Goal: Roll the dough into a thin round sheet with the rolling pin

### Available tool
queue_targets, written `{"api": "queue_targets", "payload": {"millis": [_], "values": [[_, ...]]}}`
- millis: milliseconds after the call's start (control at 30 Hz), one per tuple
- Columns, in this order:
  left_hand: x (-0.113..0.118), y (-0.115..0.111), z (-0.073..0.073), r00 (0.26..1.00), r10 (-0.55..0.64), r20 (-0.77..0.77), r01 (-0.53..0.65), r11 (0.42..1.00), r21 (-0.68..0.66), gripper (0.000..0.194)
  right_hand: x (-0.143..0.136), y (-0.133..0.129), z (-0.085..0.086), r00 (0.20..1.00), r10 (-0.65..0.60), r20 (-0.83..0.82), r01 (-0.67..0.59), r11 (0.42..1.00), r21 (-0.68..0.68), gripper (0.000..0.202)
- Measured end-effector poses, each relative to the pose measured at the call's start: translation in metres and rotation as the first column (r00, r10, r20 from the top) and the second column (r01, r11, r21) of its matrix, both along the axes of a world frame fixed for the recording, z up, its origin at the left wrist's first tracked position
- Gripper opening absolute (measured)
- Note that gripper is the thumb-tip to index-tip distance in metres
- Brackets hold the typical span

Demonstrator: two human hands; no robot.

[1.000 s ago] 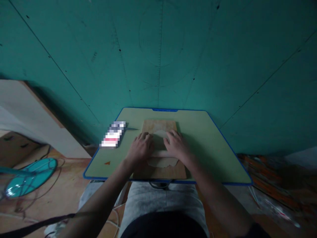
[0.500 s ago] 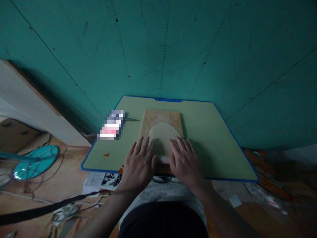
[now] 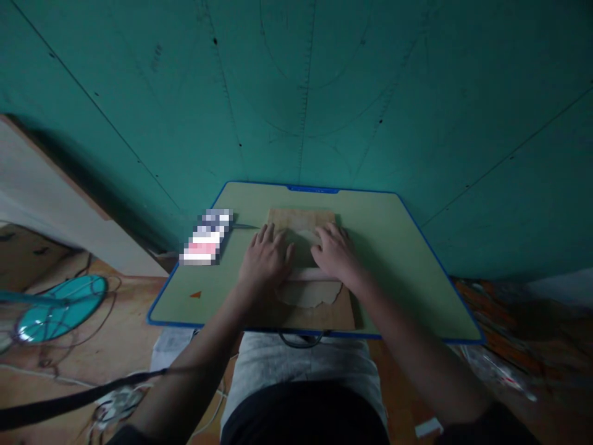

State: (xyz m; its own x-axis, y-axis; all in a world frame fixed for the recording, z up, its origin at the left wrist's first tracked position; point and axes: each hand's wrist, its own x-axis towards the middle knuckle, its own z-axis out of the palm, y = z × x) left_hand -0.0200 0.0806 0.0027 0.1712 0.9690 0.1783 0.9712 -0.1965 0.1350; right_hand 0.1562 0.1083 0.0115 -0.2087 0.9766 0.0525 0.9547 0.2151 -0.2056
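Note:
A thin, pale sheet of dough (image 3: 308, 295) with an uneven edge lies on a wooden cutting board (image 3: 343, 314). Across it runs a light rolling pin (image 3: 309, 274), its middle showing between my hands. My left hand (image 3: 267, 256) lies palm down over the pin's left end, fingers stretched forward. Over the right end rests my right hand (image 3: 334, 250), also palm down with its fingers extended. Both hands hide the pin's ends and part of the dough.
The board sits on a pale green table (image 3: 393, 259) with a blue rim, against a green wall (image 3: 296, 93). Left of the board lie a knife (image 3: 244, 227), a pixelated flat object (image 3: 206, 238) and a small orange scrap (image 3: 196, 295). Cables (image 3: 50, 374) trail on the floor.
Both hands and the rolling pin have moved forward, away from my body, over the dough. The dough's near edge and the board's near part now show behind the pin.

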Motion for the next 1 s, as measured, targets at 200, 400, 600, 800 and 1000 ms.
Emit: {"api": "queue_targets", "payload": {"millis": [200,400,600,800,1000], "values": [[-0.003,0.025,0.000,0.999,-0.042,0.034,0.042,0.999,0.001,0.043,-0.001,0.016,0.001,0.999,-0.014,0.046,0.014,1.000,0.001,0.036],[-0.002,0.029,0.003,0.999,-0.033,0.007,0.033,0.999,-0.012,0.041,-0.002,0.017,-0.003,0.999,-0.007,0.044,0.005,0.999,0.039,0.038],[-0.008,-0.005,-0.012,0.996,-0.089,0.029,0.083,0.983,0.163,0.051,-0.001,-0.008,-0.014,0.997,0.070,-0.020,-0.067,0.991,0.112,0.055],[-0.007,-0.031,-0.013,0.993,-0.114,0.027,0.104,0.967,0.234,0.049,0.001,-0.033,-0.014,0.990,0.141,-0.011,-0.138,0.980,0.146,0.057],[-0.004,-0.061,-0.008,0.993,-0.121,-0.003,0.118,0.968,0.220,0.046,0.003,-0.064,-0.010,0.979,0.201,0.025,-0.202,0.962,0.186,0.056]]}}
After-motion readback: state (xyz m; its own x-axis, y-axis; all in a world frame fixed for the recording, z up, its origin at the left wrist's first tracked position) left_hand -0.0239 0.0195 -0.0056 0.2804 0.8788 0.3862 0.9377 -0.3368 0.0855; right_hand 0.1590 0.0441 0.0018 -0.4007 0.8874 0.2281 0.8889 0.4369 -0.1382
